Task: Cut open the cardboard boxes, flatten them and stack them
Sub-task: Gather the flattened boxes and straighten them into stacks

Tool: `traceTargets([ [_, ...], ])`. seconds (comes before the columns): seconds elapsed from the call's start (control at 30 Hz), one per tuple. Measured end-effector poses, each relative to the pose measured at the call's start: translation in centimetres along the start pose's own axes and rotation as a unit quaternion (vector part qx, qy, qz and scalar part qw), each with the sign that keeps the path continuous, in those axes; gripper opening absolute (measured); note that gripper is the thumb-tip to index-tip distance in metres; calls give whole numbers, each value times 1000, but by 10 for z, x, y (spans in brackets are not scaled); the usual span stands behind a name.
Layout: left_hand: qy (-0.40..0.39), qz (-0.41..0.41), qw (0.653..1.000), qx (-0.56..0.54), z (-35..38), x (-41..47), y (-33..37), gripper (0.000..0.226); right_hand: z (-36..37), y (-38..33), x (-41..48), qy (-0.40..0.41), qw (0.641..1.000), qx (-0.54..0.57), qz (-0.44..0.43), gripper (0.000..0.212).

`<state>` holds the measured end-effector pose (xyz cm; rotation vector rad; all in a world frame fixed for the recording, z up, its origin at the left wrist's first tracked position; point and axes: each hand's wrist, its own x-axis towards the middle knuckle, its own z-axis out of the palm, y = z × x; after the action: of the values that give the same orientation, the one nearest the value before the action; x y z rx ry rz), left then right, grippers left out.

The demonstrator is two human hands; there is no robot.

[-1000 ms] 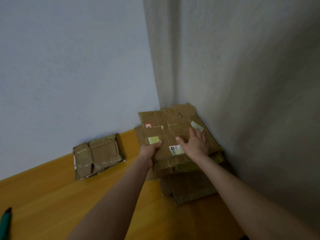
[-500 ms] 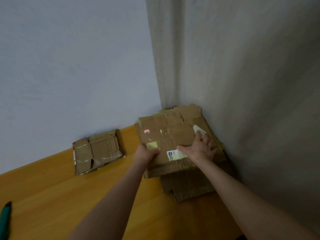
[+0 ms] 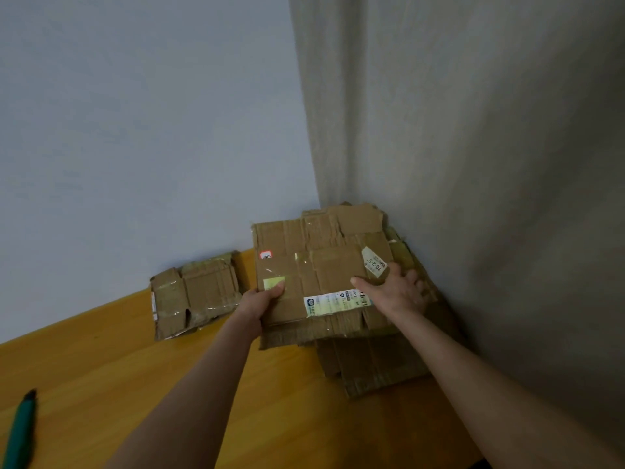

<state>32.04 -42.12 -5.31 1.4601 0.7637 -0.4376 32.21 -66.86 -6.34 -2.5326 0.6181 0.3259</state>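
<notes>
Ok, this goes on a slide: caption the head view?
Left hand grips and right hand rests on the top flattened box of the corner stack.

You are facing curtain (image 3: 473, 198) and wall (image 3: 135, 130) boxing in the cardboard stack (image 3: 372, 367) at right and rear, while table (image 3: 135, 384) is lying open between taped box (image 3: 196, 292) and green tool (image 3: 20, 431).

The top cardboard (image 3: 324, 265) has apparently slid nearer (slightly leftward).

Yellow wooden table (image 3: 101, 367), flattened cardboard stack (image 3: 378, 367), small taped box (image 3: 194, 294), green pen (image 3: 20, 431)
</notes>
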Motion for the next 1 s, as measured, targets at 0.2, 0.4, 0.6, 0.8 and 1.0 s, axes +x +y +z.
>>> traceTargets([
  [0.2, 4, 18, 1000, -15, -76, -12, -9, 42, 8, -21, -11, -39, 992, 118, 32, 121],
  [0.4, 19, 11, 999, -33, -164, -31, -36, 43, 47, -59, -60, -55, 995, 71, -31, 115],
  [0.6, 10, -17, 1000, -8, -237, -54, -73, 61, 96, -98, -120, -69, 994, -19, -86, 118],
  [0.8, 110, -41, 993, 12, -280, -63, -119, 64, 160, -107, -171, -147, 982, -46, -111, 108],
  [1.0, 201, -71, 974, 73, -299, -53, -160, 70, 199, -110, -197, -161, 973, -93, -134, 85],
])
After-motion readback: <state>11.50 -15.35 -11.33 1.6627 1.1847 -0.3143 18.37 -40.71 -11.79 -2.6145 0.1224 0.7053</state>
